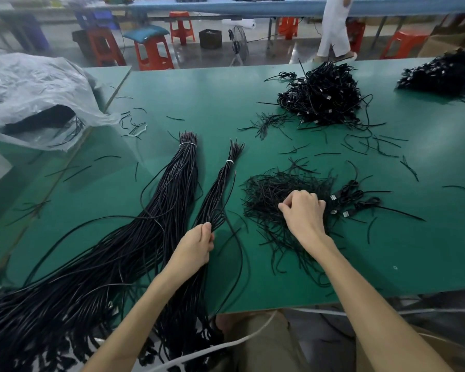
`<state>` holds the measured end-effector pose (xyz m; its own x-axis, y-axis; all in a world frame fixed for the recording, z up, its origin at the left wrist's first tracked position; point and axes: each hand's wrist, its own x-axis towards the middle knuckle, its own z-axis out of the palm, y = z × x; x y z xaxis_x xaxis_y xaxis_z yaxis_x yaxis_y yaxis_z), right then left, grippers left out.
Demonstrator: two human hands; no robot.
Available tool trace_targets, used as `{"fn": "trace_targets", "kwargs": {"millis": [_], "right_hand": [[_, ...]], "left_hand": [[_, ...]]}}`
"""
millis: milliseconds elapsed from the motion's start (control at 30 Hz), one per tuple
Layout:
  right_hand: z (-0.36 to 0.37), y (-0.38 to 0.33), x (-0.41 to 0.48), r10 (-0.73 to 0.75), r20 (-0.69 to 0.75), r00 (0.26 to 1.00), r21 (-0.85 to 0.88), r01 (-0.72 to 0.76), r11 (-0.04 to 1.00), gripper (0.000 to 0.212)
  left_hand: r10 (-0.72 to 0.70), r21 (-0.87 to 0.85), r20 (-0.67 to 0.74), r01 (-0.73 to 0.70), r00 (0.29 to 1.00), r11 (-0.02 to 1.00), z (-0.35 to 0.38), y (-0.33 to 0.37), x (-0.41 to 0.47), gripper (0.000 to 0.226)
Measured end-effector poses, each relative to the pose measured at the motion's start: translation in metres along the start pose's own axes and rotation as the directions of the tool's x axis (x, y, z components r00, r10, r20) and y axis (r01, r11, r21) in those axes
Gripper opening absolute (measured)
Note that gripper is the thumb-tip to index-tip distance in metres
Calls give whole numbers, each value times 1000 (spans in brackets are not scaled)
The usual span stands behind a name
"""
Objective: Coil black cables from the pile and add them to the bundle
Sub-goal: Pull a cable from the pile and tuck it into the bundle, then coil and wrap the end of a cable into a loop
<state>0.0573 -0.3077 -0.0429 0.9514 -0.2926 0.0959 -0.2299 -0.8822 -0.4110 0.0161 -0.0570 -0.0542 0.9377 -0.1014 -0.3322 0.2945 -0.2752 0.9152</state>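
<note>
Left hand clamps near-to-far bundle, tips away, right hand pinches pile

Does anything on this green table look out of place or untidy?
Yes. Short thin black strips lie scattered over the green table, outside the pile. One white strip lies among them near the plastic bag.
</note>
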Motion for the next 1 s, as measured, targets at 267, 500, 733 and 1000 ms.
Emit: {"fn": "trace_targets", "kwargs": {"millis": [267,500,733,1000], "right_hand": [[-37,1,-14,-23,-64,998,-140,14,990,25],[-77,-28,-56,-103,-137,985,383,149,912,15],[-26,-58,-94,-83,234,969,793,-141,593,20],[-15,-59,-99,-34,279,960,853,-232,467,20]], "left_hand": [[3,-24,-8,-3,1000,1000,-1,12,-8,34],[42,-34,-3,-42,999,999,4,25,-14,28],[143,-101,55,-137,988,985,25,49,-28,33],[198,-66,91,-192,976,979,20,48,-35,38]]}}
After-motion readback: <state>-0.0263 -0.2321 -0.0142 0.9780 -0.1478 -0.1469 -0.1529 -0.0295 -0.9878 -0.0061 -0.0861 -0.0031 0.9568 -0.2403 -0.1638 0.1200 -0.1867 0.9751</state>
